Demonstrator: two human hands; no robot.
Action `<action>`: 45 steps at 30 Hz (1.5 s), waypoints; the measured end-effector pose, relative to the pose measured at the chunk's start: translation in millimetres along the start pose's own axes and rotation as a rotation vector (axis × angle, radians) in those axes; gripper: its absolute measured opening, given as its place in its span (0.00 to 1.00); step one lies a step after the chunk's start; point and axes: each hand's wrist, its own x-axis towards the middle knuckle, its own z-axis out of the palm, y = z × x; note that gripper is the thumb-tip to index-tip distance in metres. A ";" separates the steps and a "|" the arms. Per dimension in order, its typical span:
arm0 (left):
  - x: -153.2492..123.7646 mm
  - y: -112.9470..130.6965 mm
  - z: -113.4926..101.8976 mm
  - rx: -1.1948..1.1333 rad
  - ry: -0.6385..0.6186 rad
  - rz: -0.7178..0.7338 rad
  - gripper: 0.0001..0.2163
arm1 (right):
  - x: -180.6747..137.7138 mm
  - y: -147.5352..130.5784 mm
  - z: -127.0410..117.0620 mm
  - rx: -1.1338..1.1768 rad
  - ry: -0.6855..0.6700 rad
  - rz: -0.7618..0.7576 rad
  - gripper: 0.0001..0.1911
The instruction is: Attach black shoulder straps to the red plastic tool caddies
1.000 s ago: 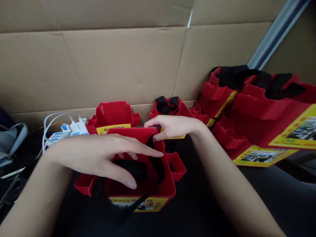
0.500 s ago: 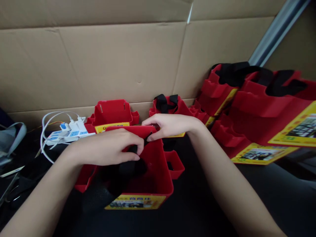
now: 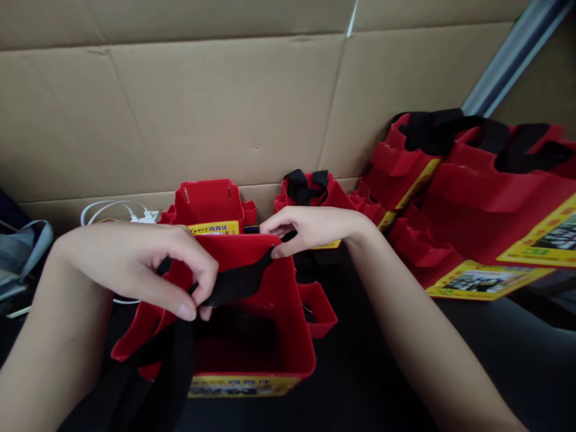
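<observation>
In front of me stands a red plastic bin (image 3: 297, 312) with side pockets and a yellow label on its near face. A black webbing strap (image 3: 236, 282) runs across its opening from the slot at the back right corner. My left hand (image 3: 153, 270) is closed on the strap above the bin's left part, and a length of it hangs down over the near left side. My right hand (image 3: 306, 231) pinches at the back right rim, where the strap meets the slot. Its other fingers are behind the back wall, partly hidden.
Another red bin (image 3: 209, 201) without a strap stands behind, against the cardboard wall (image 3: 216, 108). Strapped red bins (image 3: 486, 192) are stacked at the right. A white power strip with cables (image 3: 146, 216) lies at the left, partly behind my left hand.
My left hand has moved left and toward me, drawing the strap out across the bin's opening. My right hand has stayed at the back right corner.
</observation>
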 end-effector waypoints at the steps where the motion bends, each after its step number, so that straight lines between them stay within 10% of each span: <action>1: 0.6 -0.2 0.0 0.081 0.037 -0.046 0.03 | -0.5 2.1 -0.7 0.008 0.003 0.010 0.09; 8: 6.6 0.1 3.4 0.431 0.283 -0.135 0.03 | -13.2 -3.0 -10.5 0.057 0.022 0.043 0.15; 15: 17.9 11.7 11.6 0.461 0.387 -0.068 0.05 | -13.1 -44.4 0.7 -0.135 0.372 -0.101 0.19; 25: -3.5 8.5 2.8 0.237 0.853 -0.142 0.12 | -25.4 -35.0 -9.7 -0.147 0.224 -0.030 0.10; 32: 7.9 6.3 -3.3 -0.249 0.484 -0.162 0.08 | -21.0 -62.6 6.6 -0.225 0.453 -0.028 0.32; 36: 16.1 2.1 -4.2 -0.418 0.397 -0.107 0.10 | -4.5 -74.3 22.4 -0.316 0.662 -0.045 0.21; 45: -7.5 21.2 18.8 0.063 0.641 -0.162 0.37 | -4.6 -68.0 17.4 -0.435 0.595 0.330 0.15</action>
